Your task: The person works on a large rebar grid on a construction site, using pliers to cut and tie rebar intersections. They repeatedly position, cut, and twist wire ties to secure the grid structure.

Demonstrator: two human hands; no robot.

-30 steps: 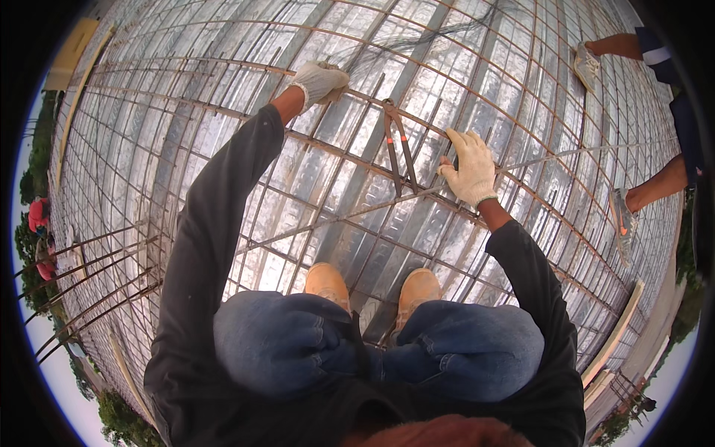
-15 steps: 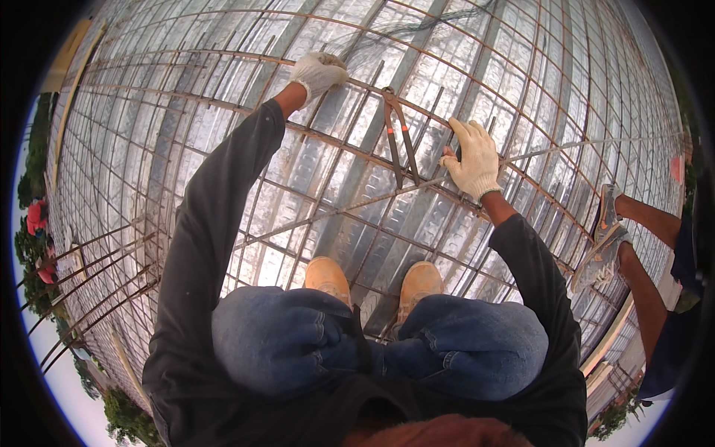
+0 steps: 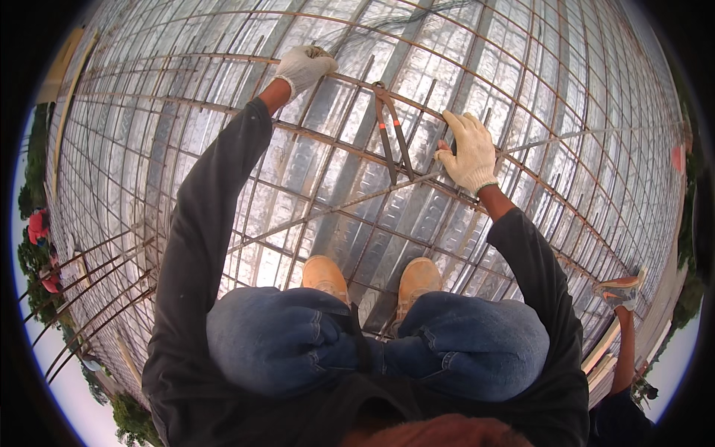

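Note:
My left hand (image 3: 304, 68), in a white knit glove, is closed around a rusty reinforcing bar (image 3: 234, 57) at the upper left; its fingertips are partly hidden. My right hand (image 3: 471, 154), in a cream knit glove, rests on the bars with its fingers stretched out and thumb apart. Between the hands lies a pair of end-cutting pincers (image 3: 386, 127) with dark handles and orange bands. Its head lies at the upper bar and its spread handles reach the lower one. Dark thin tie wire (image 3: 406, 28) lies in a loose bundle beyond my left hand.
A rebar grid spreads over ribbed metal decking (image 3: 357, 246). One bar (image 3: 313, 216) crosses it diagonally before my boots (image 3: 325, 277). A co-worker's shoe (image 3: 620, 287) and leg are at the right. Several bar ends (image 3: 93, 298) jut out at the left edge.
My left hand has shifted slightly left; my right hand keeps nearly the same place. The co-worker's legs have moved, with only one shoe now showing at the right.

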